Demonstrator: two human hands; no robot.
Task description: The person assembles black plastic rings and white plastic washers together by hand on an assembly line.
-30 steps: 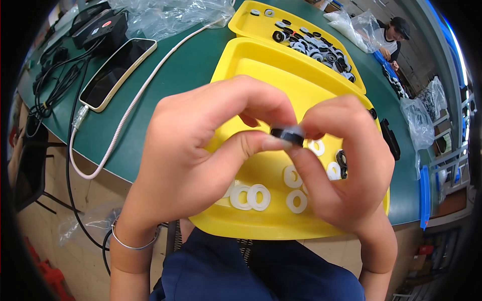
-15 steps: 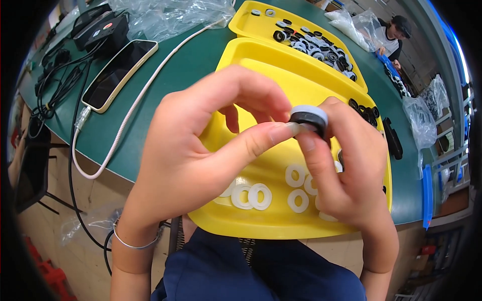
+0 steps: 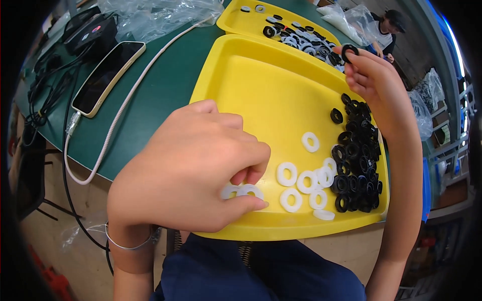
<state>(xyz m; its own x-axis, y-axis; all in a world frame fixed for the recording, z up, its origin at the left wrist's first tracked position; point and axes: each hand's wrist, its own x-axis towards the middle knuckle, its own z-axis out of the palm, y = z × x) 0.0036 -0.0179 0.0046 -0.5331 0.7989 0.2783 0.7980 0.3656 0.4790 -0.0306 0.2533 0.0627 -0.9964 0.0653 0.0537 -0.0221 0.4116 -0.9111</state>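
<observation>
The left hand [image 3: 193, 165] was palm-down over the near-left part of the near yellow tray [image 3: 251, 85], with two white washers [image 3: 249, 187] showing just beneath its thumb and fingers, so it was far nearer to them than the right; whether it had pinched either could not be told, since some fingertips were hidden. Round and flat, those washers had no long axis, but as a pair they lined up sideways, along the tray's near edge. The right hand [image 3: 371, 75] was raised over the tray's far-right edge, thumb and forefinger grasping one black ring [image 3: 345, 56], its hole showing. Inside the tray, to the right of the left hand, at least eight loose white washers [image 3: 279, 174] could be counted, some overlapping, perhaps covering others. One lone black ring [image 3: 333, 118] lay just beside a heap of black rings [image 3: 340, 184] along the tray's right wall, too layered to count. Beyond the tray's far edge was a second yellow tray [image 3: 238, 21] bearing many black and white ring pieces [image 3: 306, 46], likewise uncountable. Left of the near tray, on the green table [image 3: 165, 85], lay one phone [image 3: 106, 80] with one white cable [image 3: 138, 88].
</observation>
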